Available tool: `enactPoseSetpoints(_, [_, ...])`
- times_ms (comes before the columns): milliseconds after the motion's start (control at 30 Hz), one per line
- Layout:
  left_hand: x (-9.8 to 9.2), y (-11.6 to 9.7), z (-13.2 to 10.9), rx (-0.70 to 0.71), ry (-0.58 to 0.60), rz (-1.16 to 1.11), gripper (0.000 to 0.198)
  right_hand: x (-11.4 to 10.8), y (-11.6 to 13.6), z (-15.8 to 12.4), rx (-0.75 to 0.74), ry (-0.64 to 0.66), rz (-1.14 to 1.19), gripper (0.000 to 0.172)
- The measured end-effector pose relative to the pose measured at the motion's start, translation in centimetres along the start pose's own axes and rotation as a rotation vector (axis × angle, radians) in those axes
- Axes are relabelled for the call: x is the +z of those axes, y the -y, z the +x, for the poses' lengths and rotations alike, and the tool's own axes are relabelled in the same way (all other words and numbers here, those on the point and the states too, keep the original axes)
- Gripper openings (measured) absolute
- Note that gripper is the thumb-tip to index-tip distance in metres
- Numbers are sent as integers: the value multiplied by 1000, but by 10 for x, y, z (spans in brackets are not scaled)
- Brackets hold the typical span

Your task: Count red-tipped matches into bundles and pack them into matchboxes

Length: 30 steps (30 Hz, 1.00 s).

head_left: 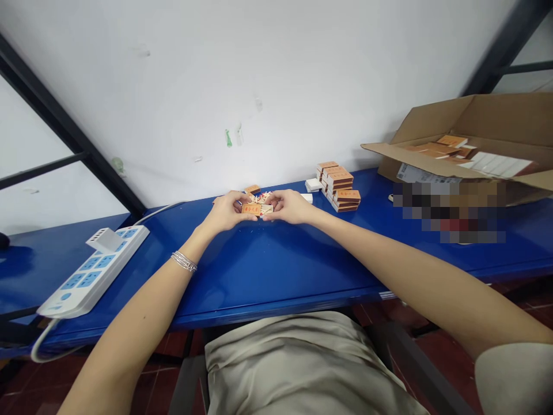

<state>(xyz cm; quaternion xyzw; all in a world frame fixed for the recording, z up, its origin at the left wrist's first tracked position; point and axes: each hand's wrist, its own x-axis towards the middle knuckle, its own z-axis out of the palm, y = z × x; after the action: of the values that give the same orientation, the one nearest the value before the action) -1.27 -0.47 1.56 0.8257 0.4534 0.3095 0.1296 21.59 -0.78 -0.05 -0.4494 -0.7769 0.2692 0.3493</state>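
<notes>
My left hand [227,210] is closed around an orange matchbox sleeve [250,210], its printed face toward me. From the right end of the sleeve a white tray filled with matches [266,210] sticks partway out. My right hand [288,206] pinches the outer end of that tray. Just behind the hands lies a heap of loose matches [264,196], partly hidden by the fingers. Another orange matchbox [253,188] sits at the back of the heap, and a white piece [307,197] shows beside my right hand.
Stacked matchboxes [339,184] stand right of my hands, with white trays [313,185] beside them. An open cardboard box [458,144] holding more matchboxes is at the far right. A white power strip [97,271] with a cable lies left on the blue table [268,265], against the wall.
</notes>
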Motion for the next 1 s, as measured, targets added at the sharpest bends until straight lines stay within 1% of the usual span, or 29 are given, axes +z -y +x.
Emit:
enactPoseSetpoints(67, [0, 1, 0, -20, -4, -4, 56, 0, 0, 0, 22, -9, 40, 41])
enactPoseSetpoints(133, [0, 0, 1, -47, -9, -5, 55, 0, 0, 1, 26, -21, 77, 33])
enactPoseSetpoints(233, [0, -3, 1, -56, -7, 0, 55, -1, 0, 1, -10, -4, 110, 18])
enactPoseSetpoints(333, [0, -5, 0, -59, -4, 3, 58, -1, 0, 1, -52, 11, 65, 10])
enactPoseSetpoints(433, [0, -5, 0, -80, 4, -2, 61, -1, 0, 0, -76, 29, -9, 9])
enactPoseSetpoints(533, [0, -5, 0, -91, 16, 6, 60, -2, 1, 0, -74, 62, -22, 10])
enactPoseSetpoints(667, [0, -6, -1, -66, 26, -18, 56, -4, 2, -1, -38, 47, -49, 10])
enactPoseSetpoints(767, [1, -7, -2, -42, 57, -46, 54, -5, 4, -2, -51, 58, -88, 12])
enactPoseSetpoints(933, [0, -8, -2, -43, 88, -58, 52, -6, 4, -2, -49, 75, -96, 12])
enactPoseSetpoints(1000, [-1, -9, -1, -39, 98, -67, 53, -6, 2, -1, -75, 82, -112, 13])
